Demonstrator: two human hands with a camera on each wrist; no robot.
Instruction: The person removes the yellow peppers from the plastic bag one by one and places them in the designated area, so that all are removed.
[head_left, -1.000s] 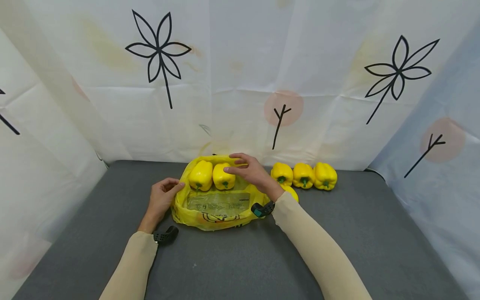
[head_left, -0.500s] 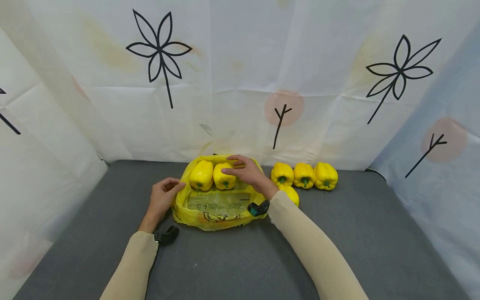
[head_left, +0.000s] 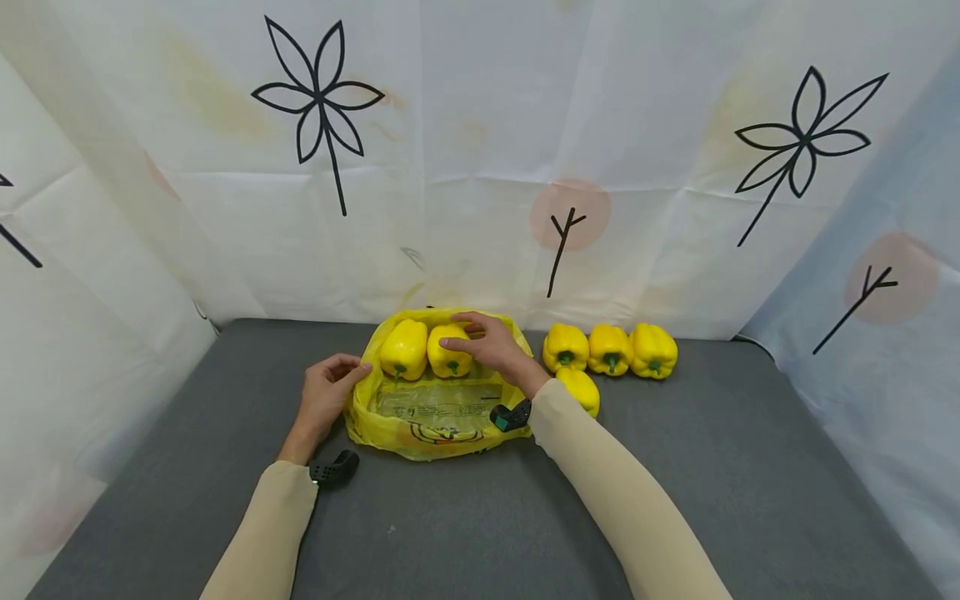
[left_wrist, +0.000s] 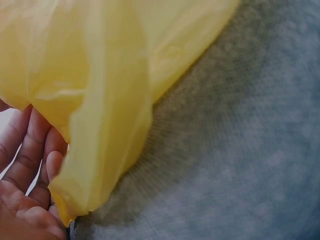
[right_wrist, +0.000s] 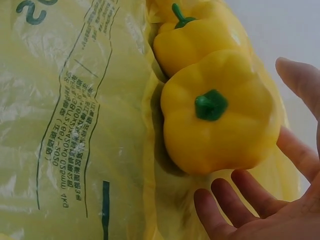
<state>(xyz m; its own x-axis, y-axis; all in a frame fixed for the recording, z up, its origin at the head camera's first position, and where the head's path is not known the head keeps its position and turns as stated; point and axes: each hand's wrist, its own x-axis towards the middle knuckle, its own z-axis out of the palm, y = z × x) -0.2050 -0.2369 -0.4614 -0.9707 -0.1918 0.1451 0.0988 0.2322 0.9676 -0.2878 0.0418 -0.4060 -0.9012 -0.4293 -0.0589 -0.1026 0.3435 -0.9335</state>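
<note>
Your left hand (head_left: 327, 390) is pinching the left edge of the yellow plastic bag (head_left: 375, 433), its thumb and fingertips meeting at the rim. The bag is lying wide-mouthed on the grey table (head_left: 450, 533), with a printed panel (head_left: 438, 408) showing inside it. Your right hand (head_left: 495, 342) is reaching in over the bag's far right side, and its grip is staying loosely spread about the right yellow bell pepper (head_left: 447, 360); you cannot tell from these views whether the fingertips are pressing on it. That pepper is sitting inside the bag, its green stem (right_wrist: 211, 105) facing your side, and the left yellow bell pepper (head_left: 405, 348) is resting right beside it.

Outside the bag, to the right, three more yellow bell peppers (head_left: 611, 348) are standing side by side in a row along the table's far edge. A fourth yellow bell pepper (head_left: 579, 390) is lying just in front of the row's left end, your right sleeve (head_left: 607, 483) partly covering it. Behind everything, a white patterned fabric (head_left: 480, 100) is hanging.
</note>
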